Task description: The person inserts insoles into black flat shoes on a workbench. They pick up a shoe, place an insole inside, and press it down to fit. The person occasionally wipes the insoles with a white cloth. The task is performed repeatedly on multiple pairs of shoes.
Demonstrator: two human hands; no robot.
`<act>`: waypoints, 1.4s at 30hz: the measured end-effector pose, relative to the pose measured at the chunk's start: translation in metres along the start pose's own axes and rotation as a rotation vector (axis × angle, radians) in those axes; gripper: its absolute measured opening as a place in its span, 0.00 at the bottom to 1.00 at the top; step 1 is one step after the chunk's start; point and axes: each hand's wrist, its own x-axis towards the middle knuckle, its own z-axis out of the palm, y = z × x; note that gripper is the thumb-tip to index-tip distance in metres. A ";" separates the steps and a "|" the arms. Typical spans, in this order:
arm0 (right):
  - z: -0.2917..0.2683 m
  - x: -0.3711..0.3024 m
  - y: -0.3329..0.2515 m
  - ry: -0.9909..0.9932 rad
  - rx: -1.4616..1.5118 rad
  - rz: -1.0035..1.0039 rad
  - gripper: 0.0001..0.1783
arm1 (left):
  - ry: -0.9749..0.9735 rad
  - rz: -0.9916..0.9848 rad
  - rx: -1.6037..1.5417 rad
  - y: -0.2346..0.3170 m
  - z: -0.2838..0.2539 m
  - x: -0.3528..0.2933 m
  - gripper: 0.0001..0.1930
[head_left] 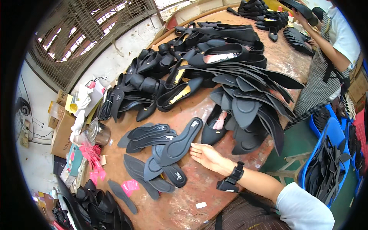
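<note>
My right hand reaches in over the worktable with its fingers stretched out and holds nothing that I can see. Its fingertips are right beside the edge of a black shoe insole, which lies slantwise on top of other insoles; I cannot tell whether they touch. More black insoles are fanned out to the left, some with a light printed mark at the heel. A single narrow insole lies apart, by a pink tag. Just beyond my hand is a black pointed flat shoe. My left hand is not in view.
A large pile of black shoes covers the table's far side, with stacked insoles at the right. Pink ribbons and a metal tin stand left. A co-worker handles a shoe beyond; blue bins are at right.
</note>
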 end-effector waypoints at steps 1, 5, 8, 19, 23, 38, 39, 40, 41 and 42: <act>0.004 0.012 0.002 -0.018 0.030 -0.036 0.13 | 0.084 -0.015 0.065 -0.012 -0.017 0.022 0.21; 0.024 0.026 0.003 0.003 0.081 -0.129 0.10 | 0.361 -0.091 0.411 -0.053 -0.066 0.108 0.21; 0.034 0.006 -0.009 -0.033 0.058 -0.175 0.13 | 0.475 0.096 0.651 -0.044 -0.022 0.137 0.21; 0.013 -0.082 -0.060 -0.175 -0.211 -0.226 0.37 | -0.600 1.024 0.332 0.124 0.465 0.111 0.34; -0.003 -0.113 -0.059 -0.130 -0.420 -0.270 0.38 | -0.559 0.859 0.415 0.137 0.515 0.113 0.15; -0.013 -0.141 -0.078 -0.371 -1.152 -0.583 0.52 | -0.723 0.603 0.097 0.030 0.172 -0.123 0.10; -0.007 -0.135 -0.066 -0.490 -1.263 -0.718 0.47 | -0.723 0.500 0.105 0.009 0.165 -0.144 0.10; -0.002 -0.133 -0.059 -0.598 -1.390 -0.768 0.44 | -0.714 0.416 0.098 -0.010 0.163 -0.159 0.09; 0.001 -0.129 -0.050 -0.707 -1.577 -0.818 0.41 | -0.677 0.395 0.126 -0.023 0.161 -0.173 0.10; 0.007 -0.126 -0.041 -0.806 -1.772 -0.879 0.39 | -0.644 0.387 0.140 -0.031 0.163 -0.182 0.10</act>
